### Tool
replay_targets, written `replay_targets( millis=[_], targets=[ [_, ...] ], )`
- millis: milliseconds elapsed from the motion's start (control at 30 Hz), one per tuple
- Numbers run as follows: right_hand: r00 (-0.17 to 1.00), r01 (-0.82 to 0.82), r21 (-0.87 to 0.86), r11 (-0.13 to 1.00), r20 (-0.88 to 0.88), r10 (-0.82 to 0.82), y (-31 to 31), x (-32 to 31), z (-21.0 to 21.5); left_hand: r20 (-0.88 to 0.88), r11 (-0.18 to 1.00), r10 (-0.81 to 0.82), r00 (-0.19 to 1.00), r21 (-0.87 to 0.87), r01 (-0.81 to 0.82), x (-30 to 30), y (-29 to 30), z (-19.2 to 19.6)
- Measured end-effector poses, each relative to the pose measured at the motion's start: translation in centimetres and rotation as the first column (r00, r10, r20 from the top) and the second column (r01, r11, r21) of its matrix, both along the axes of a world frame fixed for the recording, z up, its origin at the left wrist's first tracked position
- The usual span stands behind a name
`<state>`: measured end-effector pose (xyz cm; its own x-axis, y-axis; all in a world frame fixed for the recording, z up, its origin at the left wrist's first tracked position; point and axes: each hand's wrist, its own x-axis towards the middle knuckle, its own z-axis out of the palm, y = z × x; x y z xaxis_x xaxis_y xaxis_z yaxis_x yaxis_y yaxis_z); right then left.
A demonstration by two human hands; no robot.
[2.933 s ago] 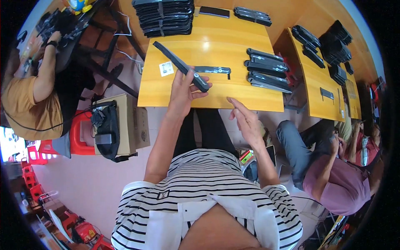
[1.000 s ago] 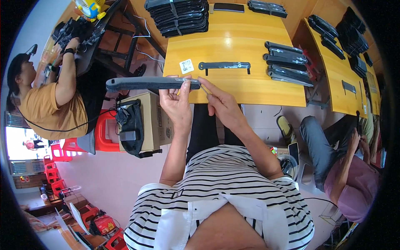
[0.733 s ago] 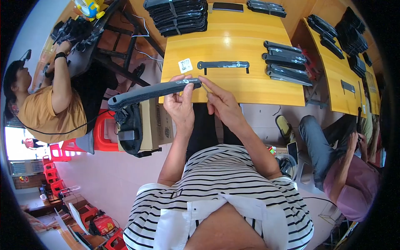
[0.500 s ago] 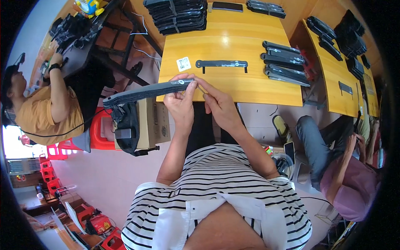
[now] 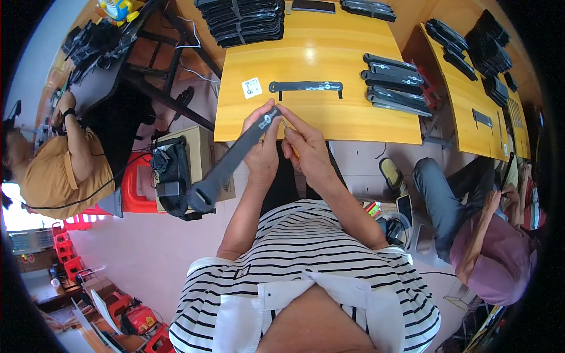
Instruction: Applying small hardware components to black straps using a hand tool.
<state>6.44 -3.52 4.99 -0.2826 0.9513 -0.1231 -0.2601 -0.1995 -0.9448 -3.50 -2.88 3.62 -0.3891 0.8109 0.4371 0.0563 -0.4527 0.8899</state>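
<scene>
A bundle of long dark grey straps with rounded ends and white print is in my left hand. My left fingers and thumb pinch its upper end, while the wider lower end with a slot hangs down to the left. My right hand is closed around a thin metal tool with an orange handle; most of it is hidden by the fingers. Its tip is beside the printed end of the straps, and both hands nearly meet there. Beyond them, a single dark strap with two short black tabs lies on the yellow table.
A white printed card lies left of the single strap. Strap piles occupy the table's right side, and a tall banded stack its far left. A phone lies at the back. Co-workers sit left and right; a cardboard box stands by my left arm.
The bundle has swung from nearly level to steeply slanted, its far end dropping toward me, and now shows its flat face. The orange handle has come into sight. My view has shifted slightly.
</scene>
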Motion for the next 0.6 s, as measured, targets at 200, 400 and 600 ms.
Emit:
replay_targets(
  millis=[200,400,600],
  targets=[
    [0.983,0.004,-0.136,0.991,-0.181,-0.029,0.0,0.5,-0.4,-0.183,0.997,-0.073,0.980,-0.048,0.065,-0.1,0.1,-0.1],
    [0.994,0.050,-0.070,0.996,-0.099,-0.057,0.0,1.3,-0.9,0.044,0.957,-0.227,0.973,-0.177,0.231,-1.1,0.5,0.9],
    [0.996,0.017,-0.013,1.000,0.085,-0.016,0.5,2.1,-1.3,0.228,0.895,-0.331,0.916,-0.233,0.381,-1.9,1.2,0.4]
  ],
)
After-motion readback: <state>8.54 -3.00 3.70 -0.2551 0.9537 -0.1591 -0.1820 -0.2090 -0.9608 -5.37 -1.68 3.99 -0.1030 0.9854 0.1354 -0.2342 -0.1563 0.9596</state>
